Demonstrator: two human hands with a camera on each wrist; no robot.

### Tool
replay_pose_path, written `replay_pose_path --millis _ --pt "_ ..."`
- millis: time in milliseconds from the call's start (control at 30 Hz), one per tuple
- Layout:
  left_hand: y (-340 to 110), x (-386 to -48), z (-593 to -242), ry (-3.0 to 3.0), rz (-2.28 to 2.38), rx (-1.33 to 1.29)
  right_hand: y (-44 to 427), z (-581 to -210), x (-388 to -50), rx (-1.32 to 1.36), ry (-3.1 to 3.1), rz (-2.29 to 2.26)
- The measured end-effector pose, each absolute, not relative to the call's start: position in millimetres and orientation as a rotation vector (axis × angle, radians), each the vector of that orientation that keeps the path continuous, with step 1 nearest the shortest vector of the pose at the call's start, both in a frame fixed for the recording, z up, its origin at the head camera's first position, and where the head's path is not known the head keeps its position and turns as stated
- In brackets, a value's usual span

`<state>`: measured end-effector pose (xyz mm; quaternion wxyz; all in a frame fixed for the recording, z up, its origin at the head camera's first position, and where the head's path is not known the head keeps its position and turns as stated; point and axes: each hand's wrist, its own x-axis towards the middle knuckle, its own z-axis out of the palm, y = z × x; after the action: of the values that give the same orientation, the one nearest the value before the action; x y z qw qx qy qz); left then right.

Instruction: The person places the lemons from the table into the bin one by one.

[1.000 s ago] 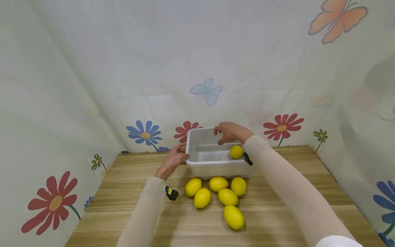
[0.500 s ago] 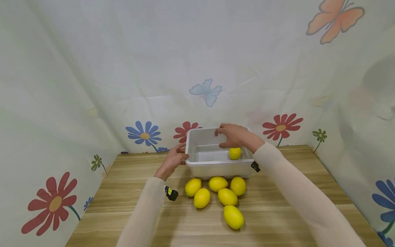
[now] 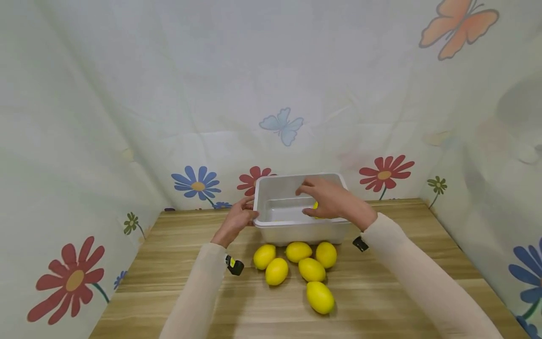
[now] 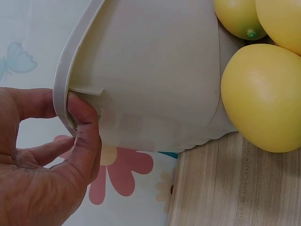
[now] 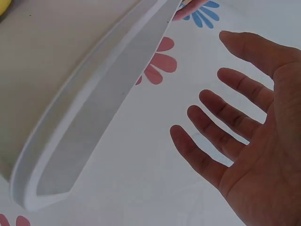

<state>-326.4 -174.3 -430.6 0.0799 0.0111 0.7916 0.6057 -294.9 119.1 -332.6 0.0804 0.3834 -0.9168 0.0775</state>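
A white plastic bin (image 3: pixel 300 234) stands at the back of the wooden table in the head view. My left hand (image 3: pixel 236 222) grips its left rim; in the left wrist view the thumb and curled fingers (image 4: pixel 83 122) pinch the edge. Over the bin's right half hovers my right hand (image 3: pixel 332 198), fingers spread and holding nothing. The right wrist view confirms an empty right palm (image 5: pixel 277 155) apart from the rim. One lemon (image 3: pixel 315 205) lies inside the bin, mostly hidden behind the right hand.
Several lemons (image 3: pixel 312 270) lie on the table (image 3: pixel 178 273) in front of the bin, the nearest lemon (image 3: pixel 320 297) set apart towards the front. A flower-printed white curtain (image 3: pixel 211 94) encloses the table at the back and sides.
My right hand has drawn back towards me and to the right, still empty, and now covers most of the lemon in the bin. The left hand keeps its hold on the rim.
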Motion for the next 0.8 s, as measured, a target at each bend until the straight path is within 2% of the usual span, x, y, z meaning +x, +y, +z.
replay_pose_path --millis 800 --pt "-176.4 -322.3 -424.3 2.354 1.791 0.044 133.0 -357.5 -222.7 1.271 -2.593 0.226"
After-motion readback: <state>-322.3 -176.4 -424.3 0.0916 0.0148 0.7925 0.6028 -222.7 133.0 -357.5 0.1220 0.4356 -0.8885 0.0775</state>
